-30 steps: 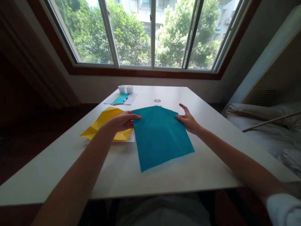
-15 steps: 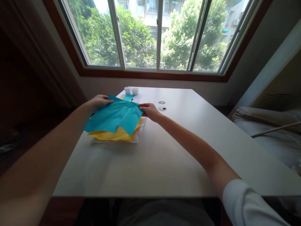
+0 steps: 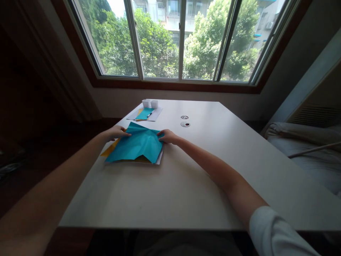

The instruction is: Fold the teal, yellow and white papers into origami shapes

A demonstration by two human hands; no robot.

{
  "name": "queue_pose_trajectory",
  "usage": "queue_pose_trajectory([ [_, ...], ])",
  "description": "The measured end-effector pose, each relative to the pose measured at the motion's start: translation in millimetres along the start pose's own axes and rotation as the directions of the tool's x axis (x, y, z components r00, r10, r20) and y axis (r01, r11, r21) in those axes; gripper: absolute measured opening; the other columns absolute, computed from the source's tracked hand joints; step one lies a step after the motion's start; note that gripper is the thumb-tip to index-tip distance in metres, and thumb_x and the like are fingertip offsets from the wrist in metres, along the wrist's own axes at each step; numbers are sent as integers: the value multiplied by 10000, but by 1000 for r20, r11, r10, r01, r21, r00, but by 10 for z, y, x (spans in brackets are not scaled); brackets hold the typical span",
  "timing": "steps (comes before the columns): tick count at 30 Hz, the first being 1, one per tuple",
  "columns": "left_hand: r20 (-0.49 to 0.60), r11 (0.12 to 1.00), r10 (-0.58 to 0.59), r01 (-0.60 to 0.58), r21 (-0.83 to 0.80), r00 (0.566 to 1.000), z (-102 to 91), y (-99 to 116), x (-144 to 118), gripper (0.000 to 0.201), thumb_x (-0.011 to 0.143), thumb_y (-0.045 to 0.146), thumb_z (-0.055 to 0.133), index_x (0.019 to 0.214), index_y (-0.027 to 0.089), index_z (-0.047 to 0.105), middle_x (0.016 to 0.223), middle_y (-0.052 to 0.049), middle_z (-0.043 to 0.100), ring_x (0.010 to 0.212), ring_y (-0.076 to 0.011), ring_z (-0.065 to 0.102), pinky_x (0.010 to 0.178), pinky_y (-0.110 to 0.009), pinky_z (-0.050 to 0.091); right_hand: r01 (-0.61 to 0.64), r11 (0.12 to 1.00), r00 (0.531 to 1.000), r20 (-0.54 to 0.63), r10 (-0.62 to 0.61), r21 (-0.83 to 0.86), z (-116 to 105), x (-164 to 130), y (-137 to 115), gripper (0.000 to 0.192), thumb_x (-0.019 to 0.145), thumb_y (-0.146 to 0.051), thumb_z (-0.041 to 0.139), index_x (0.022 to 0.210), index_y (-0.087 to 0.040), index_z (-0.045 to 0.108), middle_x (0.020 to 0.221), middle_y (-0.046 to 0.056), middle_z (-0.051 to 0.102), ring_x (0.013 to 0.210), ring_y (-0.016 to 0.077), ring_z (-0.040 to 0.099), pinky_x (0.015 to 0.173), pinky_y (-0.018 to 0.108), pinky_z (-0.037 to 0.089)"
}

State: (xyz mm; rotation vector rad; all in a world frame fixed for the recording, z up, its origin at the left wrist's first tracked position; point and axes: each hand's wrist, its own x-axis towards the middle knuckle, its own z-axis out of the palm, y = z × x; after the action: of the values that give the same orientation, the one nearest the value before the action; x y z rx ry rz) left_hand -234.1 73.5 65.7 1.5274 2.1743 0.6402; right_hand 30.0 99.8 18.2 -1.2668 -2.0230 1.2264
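- While the left hand (image 3: pixel 115 133) rests on its left edge, the teal paper (image 3: pixel 138 145) lies over yellow paper (image 3: pixel 109 149) on the desk (image 3: pixel 186 177).
- Right hand (image 3: pixel 166 136) touches its right corner; whether either hand's fingers pinch it, I cannot tell.

Two small white cups (image 3: pixel 150 103) stand at the far edge of a white table (image 3: pixel 202 177), above centre frame, behind a pale sheet (image 3: pixel 157 113) bearing a teal card (image 3: pixel 144 114) and a pen (image 3: pixel 150 114). Two round cable ports (image 3: pixel 184 121) sit just right of them, and a wide window (image 3: pixel 181 39) across the top shows green trees.
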Motion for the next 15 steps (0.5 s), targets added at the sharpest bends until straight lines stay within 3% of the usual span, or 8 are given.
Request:
queue_pose_trajectory([
  [5,49,996,6,-2,-89,999,93,18,-2,315,569,322,734,740,84,619,688,-54,621,745,-234,594,600,-275,467,55,977,997,-42,-65,-206,-23,-53,5,583,658,-123,657,1221,-197,523,1223,103,530,947,224,583,743,286,490],
  [10,41,968,59,-47,-248,997,107,64,-57,330,525,388,740,707,133,638,690,-43,652,745,-246,631,599,-269,499,81,938,993,-53,-104,-337,-85,-100,0,601,689,-192,672,1257,-202,477,1261,106,501,1128,261,486,924,340,403],
  [15,114,830,25,43,-557,993,128,160,-179,482,626,330,728,1045,134,594,871,-88,686,784,-239,647,715,-353,535,71,923,994,-53,-98,-377,-163,-124,41,710,783,-344,602,1398,-233,264,1302,134,462,1108,282,509,912,377,409],
])
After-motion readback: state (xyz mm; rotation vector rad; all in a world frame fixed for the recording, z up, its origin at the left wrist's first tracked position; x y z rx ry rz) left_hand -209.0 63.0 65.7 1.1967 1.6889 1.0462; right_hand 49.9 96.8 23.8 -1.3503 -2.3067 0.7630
